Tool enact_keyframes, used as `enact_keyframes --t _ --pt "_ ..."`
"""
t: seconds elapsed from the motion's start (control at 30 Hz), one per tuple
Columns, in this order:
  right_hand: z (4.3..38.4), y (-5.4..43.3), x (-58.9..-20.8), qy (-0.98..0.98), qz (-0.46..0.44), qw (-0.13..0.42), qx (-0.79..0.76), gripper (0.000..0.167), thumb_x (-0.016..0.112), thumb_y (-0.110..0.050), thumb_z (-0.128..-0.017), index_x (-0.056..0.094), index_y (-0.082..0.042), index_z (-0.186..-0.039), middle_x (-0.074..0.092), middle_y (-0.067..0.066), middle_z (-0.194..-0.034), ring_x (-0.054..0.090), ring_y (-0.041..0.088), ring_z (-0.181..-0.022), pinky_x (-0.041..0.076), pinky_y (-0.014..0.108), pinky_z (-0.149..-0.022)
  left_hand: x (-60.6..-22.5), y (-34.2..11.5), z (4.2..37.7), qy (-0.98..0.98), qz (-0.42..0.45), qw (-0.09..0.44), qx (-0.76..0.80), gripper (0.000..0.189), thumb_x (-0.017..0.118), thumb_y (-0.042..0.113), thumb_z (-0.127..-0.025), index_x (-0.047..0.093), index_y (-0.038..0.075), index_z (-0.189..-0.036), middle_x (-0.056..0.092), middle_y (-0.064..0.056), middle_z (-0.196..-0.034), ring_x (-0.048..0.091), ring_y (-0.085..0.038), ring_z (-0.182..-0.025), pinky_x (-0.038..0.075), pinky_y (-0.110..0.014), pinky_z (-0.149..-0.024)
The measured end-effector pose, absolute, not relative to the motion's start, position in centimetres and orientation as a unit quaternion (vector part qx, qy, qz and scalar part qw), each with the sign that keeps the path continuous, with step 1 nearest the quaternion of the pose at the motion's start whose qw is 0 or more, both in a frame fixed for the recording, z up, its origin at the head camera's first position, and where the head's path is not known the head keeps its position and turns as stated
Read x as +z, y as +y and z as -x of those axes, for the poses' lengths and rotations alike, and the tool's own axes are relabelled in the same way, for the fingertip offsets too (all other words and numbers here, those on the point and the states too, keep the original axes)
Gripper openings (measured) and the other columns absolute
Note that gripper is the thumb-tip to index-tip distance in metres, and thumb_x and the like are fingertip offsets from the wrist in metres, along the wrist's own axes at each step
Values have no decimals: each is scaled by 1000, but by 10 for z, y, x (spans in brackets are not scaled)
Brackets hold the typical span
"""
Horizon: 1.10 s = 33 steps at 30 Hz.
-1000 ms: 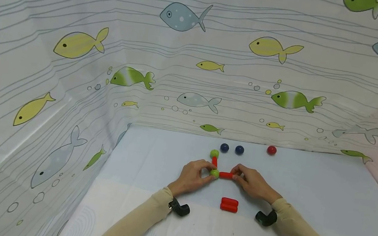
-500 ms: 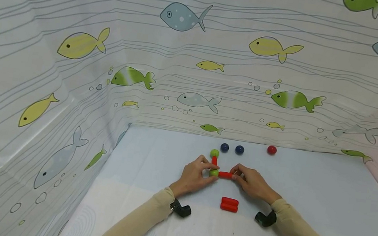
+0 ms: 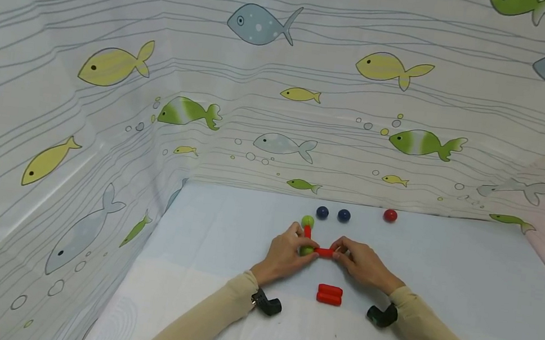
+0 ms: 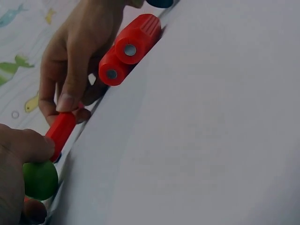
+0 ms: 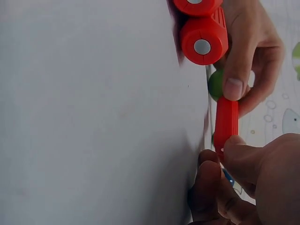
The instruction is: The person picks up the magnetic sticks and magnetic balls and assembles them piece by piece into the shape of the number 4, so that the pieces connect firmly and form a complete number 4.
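Observation:
A red magnetic rod [image 3: 325, 253] lies sideways, its left end against a light green ball [image 3: 306, 251]. My left hand [image 3: 288, 252] reaches around that ball and pinches the rod's left end between thumb and fingers. At the other end, my right hand [image 3: 359, 261] pinches the same rod. In the left wrist view the green ball [image 4: 41, 180] shows just under the left thumb. A second red rod [image 3: 307, 231] runs away from the ball to another green ball [image 3: 307, 221]. The right wrist view shows both thumbs on the held rod [image 5: 227, 123].
Two more red rods [image 3: 330, 295] lie side by side in front of the hands, metal discs in their ends. Behind sit two dark blue balls [image 3: 322, 213] and, farther right, a red ball [image 3: 390, 215]. A fish-printed curtain [image 3: 242, 87] rises at the back and left.
My left hand has slid slightly right, its fingertips going from the green ball onto the rod's near end. The right hand keeps its pinch on the rod with hardly any movement.

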State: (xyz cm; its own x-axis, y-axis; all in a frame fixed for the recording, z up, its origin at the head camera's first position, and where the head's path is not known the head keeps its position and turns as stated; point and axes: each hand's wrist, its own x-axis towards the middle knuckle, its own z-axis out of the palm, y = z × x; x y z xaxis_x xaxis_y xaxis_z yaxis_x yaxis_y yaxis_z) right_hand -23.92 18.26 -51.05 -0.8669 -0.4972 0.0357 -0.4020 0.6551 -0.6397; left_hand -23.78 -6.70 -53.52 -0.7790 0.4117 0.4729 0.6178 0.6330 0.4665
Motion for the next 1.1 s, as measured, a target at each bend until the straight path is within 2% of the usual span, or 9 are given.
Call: enact_keyframes --t 0.13,0.3,0.47,0.63,0.87,1.1 --pt "237 186 -509 907 243 72 -335 24 71 -18 -102 68 -12 -126 73 2 -105 61 13 -85 53 26 -78 -535 -66 237 -886 286 167 -325 16 86 22 -90 84 15 -104 52 -4 -93 47 -8 -72 33 -16 -61" --pt "231 196 -508 908 227 76 -344 28 71 -20 -103 68 -10 -129 69 -1 -99 58 12 -78 51 24 -71 -537 -66 238 -885 281 167 -332 16 86 22 -89 83 14 -103 53 -4 -93 50 -9 -74 36 -16 -63" --pt "218 204 -509 907 216 88 -350 26 74 -25 -101 70 -13 -123 67 -4 -95 56 9 -70 49 22 -64 -538 -68 237 -888 273 160 -333 18 86 24 -90 83 14 -104 54 -3 -91 50 -8 -74 35 -15 -63" --pt "202 209 -509 890 253 111 -362 21 74 -28 -101 72 -14 -117 66 -8 -94 57 5 -67 49 22 -63 -536 -71 235 -889 261 156 -343 21 88 24 -88 83 13 -105 55 -4 -88 50 -8 -73 35 -15 -63" --pt "186 205 -501 874 296 134 -362 23 73 -31 -102 75 -13 -115 66 -10 -94 56 1 -67 49 22 -64 -536 -73 235 -891 262 140 -342 24 85 26 -90 82 14 -111 56 -3 -90 51 -6 -72 37 -15 -64" --pt "180 200 -497 880 305 123 -343 20 77 -32 -99 76 -16 -112 65 -12 -91 54 1 -69 48 22 -63 -538 -75 236 -890 271 136 -341 24 83 24 -91 82 14 -113 58 -5 -93 49 -6 -70 38 -16 -62"
